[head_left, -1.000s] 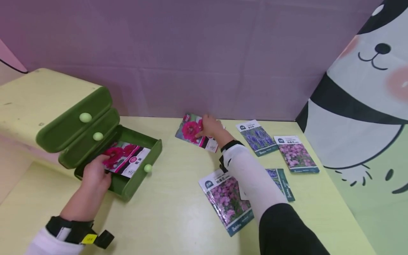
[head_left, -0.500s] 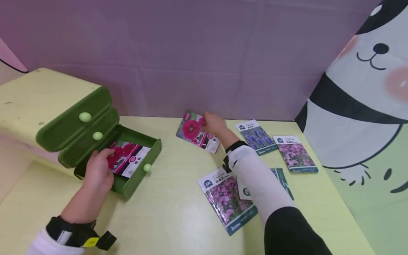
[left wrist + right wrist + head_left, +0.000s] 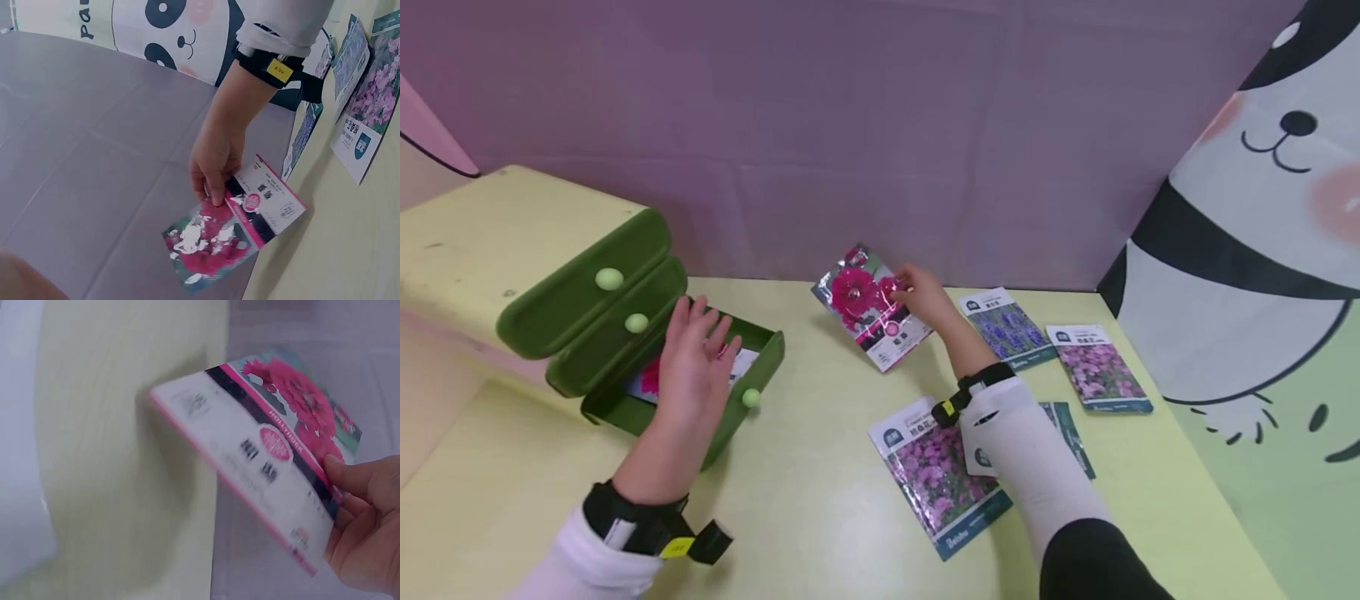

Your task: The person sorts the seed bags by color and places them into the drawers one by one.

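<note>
My right hand (image 3: 922, 296) pinches a hollyhock seed packet (image 3: 857, 293) by its edge, thumb on the printed front. In the right wrist view the packet (image 3: 262, 437) is tilted above the table, its shadow falling beside it. The left wrist view also shows the right hand (image 3: 215, 159) gripping the packet (image 3: 212, 240). My left hand (image 3: 692, 362) hovers over the pulled-out green drawer (image 3: 767, 358), fingers spread and holding nothing. Inside that drawer lies another seed packet (image 3: 646, 379) with red flowers, partly hidden by the left hand.
A cream cabinet (image 3: 527, 225) with green drawer fronts and round knobs stands at the left. Several other seed packets lie on the right of the table: purple-blue flowers (image 3: 1007, 329), pink flowers (image 3: 1097, 371), and a larger pink one (image 3: 928, 483). A purple cloth (image 3: 850, 125) hangs behind.
My right hand has lifted the hollyhock packet's edge off the table and tilted it. The left hand has let go of the packet in the drawer, rising to the right with fingers opened.
</note>
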Motion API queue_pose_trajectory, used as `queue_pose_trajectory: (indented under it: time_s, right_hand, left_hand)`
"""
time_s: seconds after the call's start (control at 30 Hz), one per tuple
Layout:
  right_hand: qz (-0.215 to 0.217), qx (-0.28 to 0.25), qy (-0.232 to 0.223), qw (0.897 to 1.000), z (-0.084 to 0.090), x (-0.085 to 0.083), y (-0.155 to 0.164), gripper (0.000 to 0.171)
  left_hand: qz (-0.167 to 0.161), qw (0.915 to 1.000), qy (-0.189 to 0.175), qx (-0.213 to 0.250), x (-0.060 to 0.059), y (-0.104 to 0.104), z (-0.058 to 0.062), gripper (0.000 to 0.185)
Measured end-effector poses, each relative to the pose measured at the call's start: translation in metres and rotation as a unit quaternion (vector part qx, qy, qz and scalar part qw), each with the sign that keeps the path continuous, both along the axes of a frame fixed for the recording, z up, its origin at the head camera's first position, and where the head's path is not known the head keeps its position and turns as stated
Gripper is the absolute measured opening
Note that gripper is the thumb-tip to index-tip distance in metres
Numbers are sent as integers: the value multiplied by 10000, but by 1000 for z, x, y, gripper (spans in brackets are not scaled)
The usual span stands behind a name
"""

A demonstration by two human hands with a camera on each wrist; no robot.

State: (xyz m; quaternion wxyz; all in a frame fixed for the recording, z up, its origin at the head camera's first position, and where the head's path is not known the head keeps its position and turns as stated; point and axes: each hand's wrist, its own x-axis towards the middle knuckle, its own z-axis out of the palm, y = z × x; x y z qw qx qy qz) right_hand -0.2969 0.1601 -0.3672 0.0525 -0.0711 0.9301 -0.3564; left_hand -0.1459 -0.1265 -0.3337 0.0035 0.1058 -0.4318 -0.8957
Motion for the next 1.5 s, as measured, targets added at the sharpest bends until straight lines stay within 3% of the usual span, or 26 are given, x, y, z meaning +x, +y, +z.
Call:
queue_pose_trajectory:
  time_s: [0.17,0.33,0.43,0.57,0.8,1.03,1.27,1.37,1.5]
  right_hand:
    - [-387,-1013,-58,9941,1,22,-7,37]
    - [-697,-1821,-635,9787,12,50,-24,42]
    - [-570,-2207,-886,9696,16,66,-35,41]
    - [-269,-2319,-1023,9670,17,83,-49,39]
    - [-26,-2211,-1108,9689,11,101,-67,40]
    - [146,-2094,-1067,9719,5,106,-76,37]
    - [325,-1998,-1097,9731,0,104,-80,37]
    - [387,-1929,-1130,9739,-1,103,-82,40]
    - [540,-2023,-1115,9714,-3,101,-82,45]
  left_hand:
    - [-506,9986,-77,-90,-2,7,-5,73]
    - [-1070,9934,-179,-374,-5,13,-12,74]
    - [-1357,9899,-189,-375,-6,17,-15,75]
    - [-1554,9859,-112,-614,-4,23,-19,69]
    - [-1037,9813,-252,-1600,4,27,-25,57]
    - [-755,9727,-561,-2119,5,23,-31,58]
    - [-736,9705,-361,-2268,5,19,-36,54]
    - [-740,9708,-462,-2237,4,16,-37,55]
    - [-711,9778,-644,-1865,2,8,-39,57]
